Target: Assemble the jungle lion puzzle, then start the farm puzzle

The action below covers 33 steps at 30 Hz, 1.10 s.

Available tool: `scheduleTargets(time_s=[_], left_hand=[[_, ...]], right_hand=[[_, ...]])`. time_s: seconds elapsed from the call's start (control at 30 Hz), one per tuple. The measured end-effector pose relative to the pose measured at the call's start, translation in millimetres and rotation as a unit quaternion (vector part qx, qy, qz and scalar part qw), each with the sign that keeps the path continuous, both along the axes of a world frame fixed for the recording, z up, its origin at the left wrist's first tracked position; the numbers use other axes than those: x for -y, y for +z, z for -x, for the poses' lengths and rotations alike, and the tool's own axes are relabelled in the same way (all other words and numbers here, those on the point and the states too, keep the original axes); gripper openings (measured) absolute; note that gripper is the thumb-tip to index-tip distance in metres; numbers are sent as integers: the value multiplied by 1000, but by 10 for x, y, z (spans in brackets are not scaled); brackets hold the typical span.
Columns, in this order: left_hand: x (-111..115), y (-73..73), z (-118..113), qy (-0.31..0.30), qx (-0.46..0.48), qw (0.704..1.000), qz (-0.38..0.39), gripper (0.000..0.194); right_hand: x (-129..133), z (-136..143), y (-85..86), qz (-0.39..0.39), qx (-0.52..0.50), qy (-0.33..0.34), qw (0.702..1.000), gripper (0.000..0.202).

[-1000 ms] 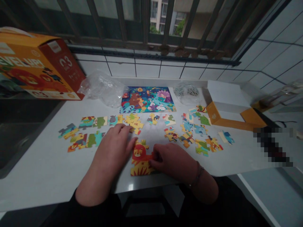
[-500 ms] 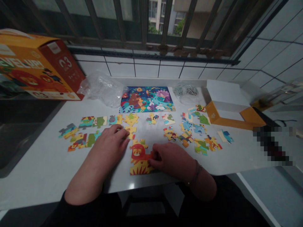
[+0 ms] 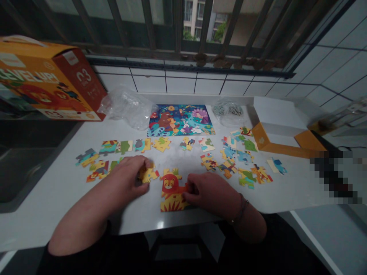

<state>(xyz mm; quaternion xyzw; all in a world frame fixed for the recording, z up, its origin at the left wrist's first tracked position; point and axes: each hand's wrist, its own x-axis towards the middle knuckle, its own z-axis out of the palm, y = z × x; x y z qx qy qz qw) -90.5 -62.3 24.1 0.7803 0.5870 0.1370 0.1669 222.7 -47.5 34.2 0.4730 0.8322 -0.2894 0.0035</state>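
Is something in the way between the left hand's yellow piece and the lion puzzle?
Nothing visible: only a narrow strip of counter separates the yellow piece at the left hand from the lion puzzle.

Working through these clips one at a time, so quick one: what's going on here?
A person sits at a white counter with a jigsaw. The left hand holds a yellow puzzle piece; the right hand is curled at the right edge of the lion section. More puzzle pieces lie to both sides, with a picture sheet behind.
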Motion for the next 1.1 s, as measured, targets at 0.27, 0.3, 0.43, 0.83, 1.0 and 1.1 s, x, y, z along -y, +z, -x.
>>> scheduleTargets(time_s=[0.27, 0.3, 0.43, 0.83, 1.0, 1.1], left_hand=[[84, 1, -12, -68, 50, 996, 38, 49], [70, -6, -22, -68, 48, 996, 32, 48], [8, -27, -31, -37, 27, 999, 15, 41], [24, 33, -163, -91, 53, 994, 27, 32], [5, -23, -106, -92, 30, 995, 3, 32], [7, -18, -96, -99, 25, 995, -3, 31]], right_hand=[[-3, -8, -39, -6, 1, 4, 1000, 19], [-2, -10, -34, -6, 1, 4, 1000, 19], [-3, -14, -7, -2, 2, 0, 1000, 19], [-4, -2, -21, -11, -2, -2, 1000, 19], [-2, 4, -21, -12, -1, -3, 1000, 19], [0, 0, -17, -10, -1, -2, 1000, 20]])
